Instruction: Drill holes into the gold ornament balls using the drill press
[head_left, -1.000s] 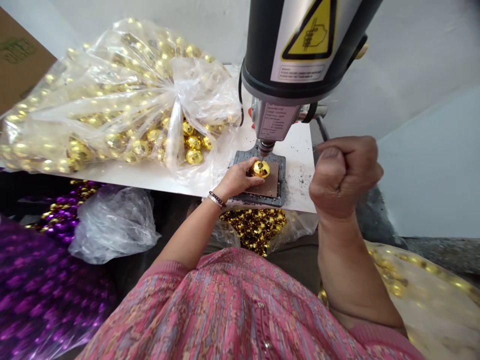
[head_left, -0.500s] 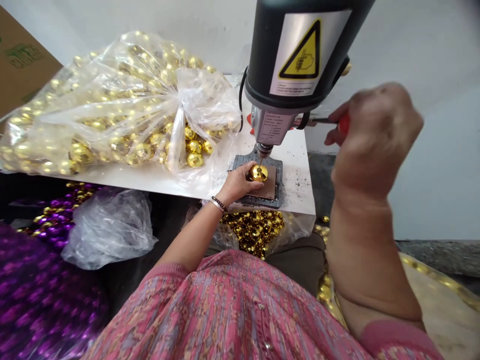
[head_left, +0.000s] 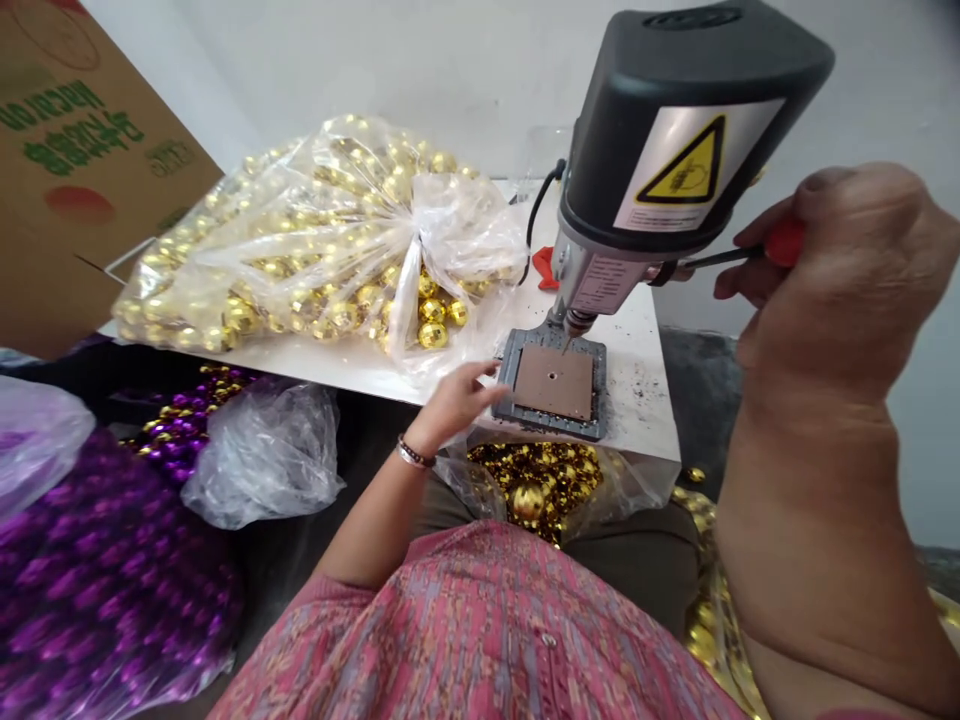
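Note:
My right hand (head_left: 855, 265) is wrapped round the red knob (head_left: 784, 243) of the feed lever on a small black drill press (head_left: 675, 140). My left hand (head_left: 459, 402), with bracelets at the wrist, is held beside the left edge of the press base (head_left: 510, 375). Its fingers are apart and nothing is between them. On the base lies a square brown board (head_left: 553, 380) with a small hole in it, under the thin drill bit (head_left: 567, 345). Below the table edge, a faceted gold ball (head_left: 529, 502) is over the gold pieces (head_left: 581, 470) in the clear bag at my lap.
A large clear bag of gold balls (head_left: 300, 260) covers the left of the white table (head_left: 652, 430). Dark shavings lie around the base. A cardboard box (head_left: 90, 180) stands at the left, above a purple bag (head_left: 112, 590) and a crumpled plastic bag (head_left: 262, 460). A black cable (head_left: 536, 215) runs behind the press.
My left hand has let go of the gold ball and moved left off the board. The ball is now over the lap bag. My right hand stays on the lever; the view has shifted.

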